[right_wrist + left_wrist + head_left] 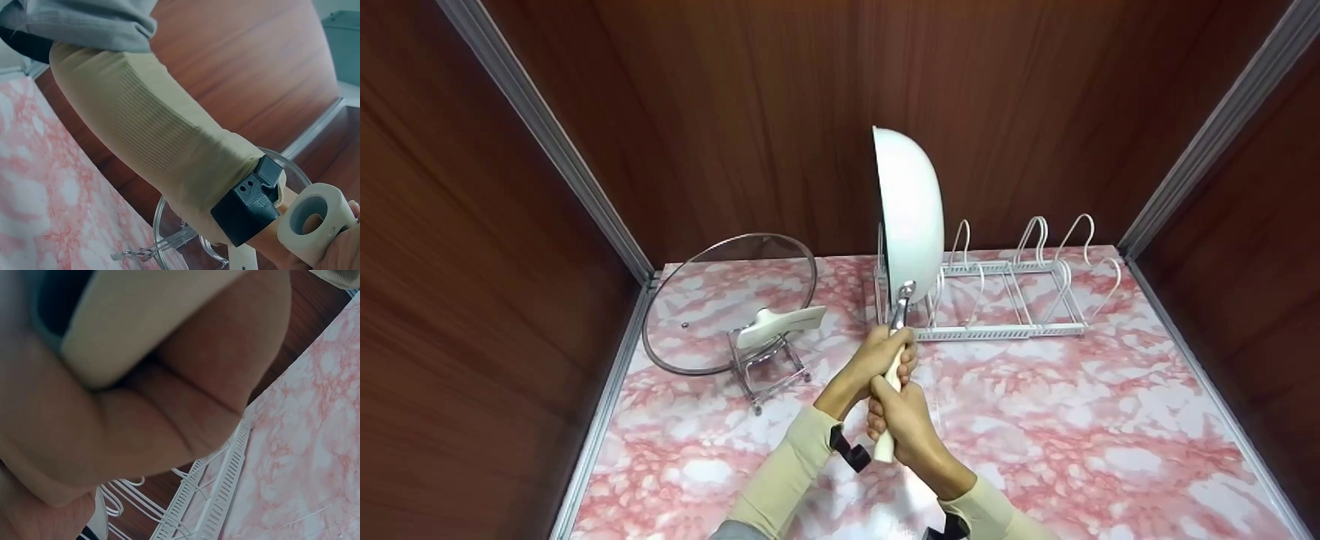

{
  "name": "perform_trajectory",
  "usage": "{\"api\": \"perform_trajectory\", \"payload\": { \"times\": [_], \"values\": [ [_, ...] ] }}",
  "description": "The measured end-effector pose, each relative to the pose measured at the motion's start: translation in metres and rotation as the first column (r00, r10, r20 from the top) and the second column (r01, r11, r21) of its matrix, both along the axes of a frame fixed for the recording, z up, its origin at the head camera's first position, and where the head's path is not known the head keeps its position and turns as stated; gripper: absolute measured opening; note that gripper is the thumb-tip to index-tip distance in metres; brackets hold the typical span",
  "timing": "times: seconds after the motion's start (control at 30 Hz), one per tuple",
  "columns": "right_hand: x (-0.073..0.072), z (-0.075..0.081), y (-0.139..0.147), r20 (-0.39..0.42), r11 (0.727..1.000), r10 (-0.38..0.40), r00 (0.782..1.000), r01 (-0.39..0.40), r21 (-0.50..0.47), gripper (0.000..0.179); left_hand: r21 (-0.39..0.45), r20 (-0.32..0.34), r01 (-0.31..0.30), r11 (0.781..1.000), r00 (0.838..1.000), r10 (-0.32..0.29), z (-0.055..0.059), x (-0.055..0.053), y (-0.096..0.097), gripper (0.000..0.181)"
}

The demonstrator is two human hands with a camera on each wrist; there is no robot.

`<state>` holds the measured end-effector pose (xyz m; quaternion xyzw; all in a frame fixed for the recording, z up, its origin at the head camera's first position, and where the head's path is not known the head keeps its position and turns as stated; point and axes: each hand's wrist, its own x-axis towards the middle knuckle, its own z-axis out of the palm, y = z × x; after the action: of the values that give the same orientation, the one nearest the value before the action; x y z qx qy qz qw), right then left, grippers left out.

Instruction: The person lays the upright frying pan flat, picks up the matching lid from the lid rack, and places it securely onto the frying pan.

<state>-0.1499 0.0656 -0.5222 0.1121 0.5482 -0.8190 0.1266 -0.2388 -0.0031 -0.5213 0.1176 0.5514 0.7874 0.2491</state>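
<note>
The left forearm (780,476) and right forearm (994,510), in pale sleeves (810,439), converge inward and forward, with skin bare at the wrists (837,396). The left hand (886,354) lies farther forward, the right hand (906,421) just behind it, nearer the body; the fingers (909,358) of both are curled in a grip.

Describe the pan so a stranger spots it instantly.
On the pink marbled tabletop stands a white wire rack. At its left end, the left hand and right hand grip the cream handle of the pan, turned on edge. Unlike the clear lid farther left, the pan is opaque white.
</note>
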Motion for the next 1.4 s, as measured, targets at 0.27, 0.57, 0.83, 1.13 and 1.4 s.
{"api": "perform_trajectory", "payload": {
  "times": [0.27, 0.57, 0.83, 1.13, 1.4],
  "values": [
    [0.003, 0.006, 0.002, -0.003, 1.0, 0.005, 1.0, -0.005, 0.012, 0.023, 0.001, -0.027, 0.01, 1.0, 1.0, -0.01, 0.006, 0.003, 0.001, 0.026],
    [0.006, 0.012, 0.004, -0.014, 1.0, 0.009, 1.0, -0.009, 0.002, 0.022, 0.003, -0.062, 0.027, 1.0, 0.998, -0.026, 0.013, 0.006, 0.001, 0.031],
    [0.01, 0.017, 0.006, -0.013, 1.0, 0.013, 1.0, -0.013, -0.006, 0.021, 0.023, -0.066, 0.034, 0.999, 0.997, -0.032, 0.021, 0.011, 0.003, 0.028],
    [0.013, 0.023, 0.008, -0.023, 0.999, 0.023, 0.999, -0.024, -0.021, 0.026, 0.009, -0.061, 0.024, 1.0, 0.998, -0.023, 0.03, 0.015, 0.004, 0.021],
    [0.015, 0.027, 0.009, -0.031, 0.999, 0.029, 0.999, -0.03, -0.027, 0.027, 0.01, -0.089, 0.024, 1.0, 0.996, -0.023, 0.035, 0.017, 0.004, 0.021]
  ]
}}
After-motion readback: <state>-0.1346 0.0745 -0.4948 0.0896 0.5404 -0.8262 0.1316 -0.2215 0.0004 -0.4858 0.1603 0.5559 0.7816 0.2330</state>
